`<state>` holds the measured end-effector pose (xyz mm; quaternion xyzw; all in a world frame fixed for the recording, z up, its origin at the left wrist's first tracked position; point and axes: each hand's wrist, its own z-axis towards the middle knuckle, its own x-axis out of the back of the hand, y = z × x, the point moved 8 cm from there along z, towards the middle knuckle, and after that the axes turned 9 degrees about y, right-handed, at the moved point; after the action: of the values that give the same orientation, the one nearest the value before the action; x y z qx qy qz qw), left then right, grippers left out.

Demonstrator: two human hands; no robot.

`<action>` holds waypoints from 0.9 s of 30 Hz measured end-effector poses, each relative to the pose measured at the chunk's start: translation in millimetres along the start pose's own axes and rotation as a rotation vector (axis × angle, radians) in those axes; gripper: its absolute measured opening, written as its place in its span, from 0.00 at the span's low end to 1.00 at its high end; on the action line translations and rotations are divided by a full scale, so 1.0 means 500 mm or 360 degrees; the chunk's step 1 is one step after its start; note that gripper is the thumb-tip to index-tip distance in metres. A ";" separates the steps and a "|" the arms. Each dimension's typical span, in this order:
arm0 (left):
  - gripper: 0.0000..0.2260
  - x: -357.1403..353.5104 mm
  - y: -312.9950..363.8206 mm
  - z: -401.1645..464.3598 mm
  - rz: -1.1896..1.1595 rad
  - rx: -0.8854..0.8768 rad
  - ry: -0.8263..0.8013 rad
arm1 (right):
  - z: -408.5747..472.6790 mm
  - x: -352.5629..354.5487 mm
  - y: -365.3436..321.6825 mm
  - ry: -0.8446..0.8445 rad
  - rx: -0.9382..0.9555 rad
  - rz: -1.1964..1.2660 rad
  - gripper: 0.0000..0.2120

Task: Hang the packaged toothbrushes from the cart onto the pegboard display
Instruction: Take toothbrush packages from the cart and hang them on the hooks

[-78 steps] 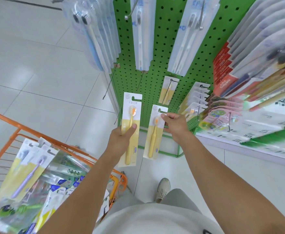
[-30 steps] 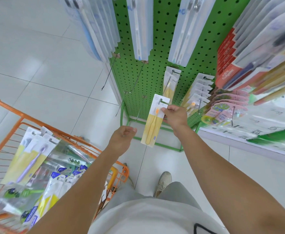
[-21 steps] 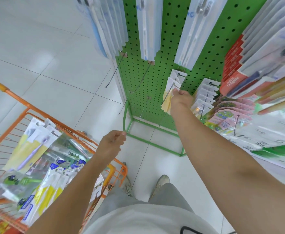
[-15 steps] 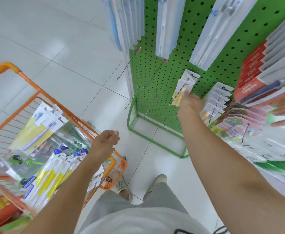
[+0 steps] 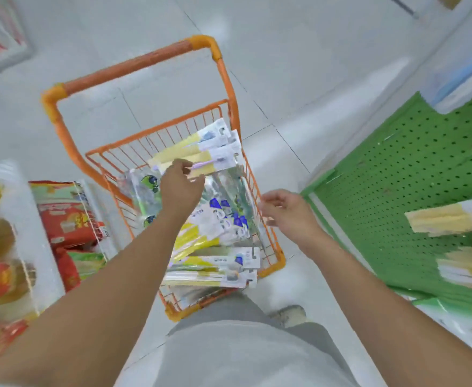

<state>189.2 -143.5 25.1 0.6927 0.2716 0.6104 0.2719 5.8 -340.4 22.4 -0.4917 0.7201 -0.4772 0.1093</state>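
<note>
I judged the flat yellow-and-white carded toothbrush packs [image 5: 201, 157], lying under my left hand [image 5: 179, 185] in the orange wire cart [image 5: 268, 241], light, slippery and bendable, best pinched at the hang-hole end. The left hand's fingers curled onto the top pack; whether they gripped it, I could not tell. The right hand [image 5: 288, 209] hung loosely curled, holding nothing.

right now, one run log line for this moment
stage: restock pick | left hand: reaching onto yellow-backed toothbrush pack in orange wire cart | right hand: empty, by cart's edge | green pegboard: at right

Orange wire-metal cart [image 5: 230, 88], glossy plastic toothbrush packs [image 5: 215, 233], perforated green pegboard [image 5: 413, 163]
</note>
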 end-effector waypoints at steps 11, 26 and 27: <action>0.34 -0.091 -0.092 0.262 0.0504 -0.0322 -0.0541 | 0.262 -0.169 -0.077 0.0397 -0.0035 -0.0556 0.37; 0.10 -0.092 -0.047 0.302 0.0500 -0.0493 -0.0521 | 0.267 -0.165 -0.056 0.0476 -0.0097 0.0049 0.07; 0.07 -0.091 -0.043 0.299 0.0440 -0.0497 -0.0572 | 0.258 -0.166 -0.056 0.0431 -0.0123 0.0144 0.06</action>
<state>332.0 -167.1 -38.1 0.7701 0.0244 0.5435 0.3332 144.1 -349.5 -48.5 -0.3936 0.7676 -0.5056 0.0136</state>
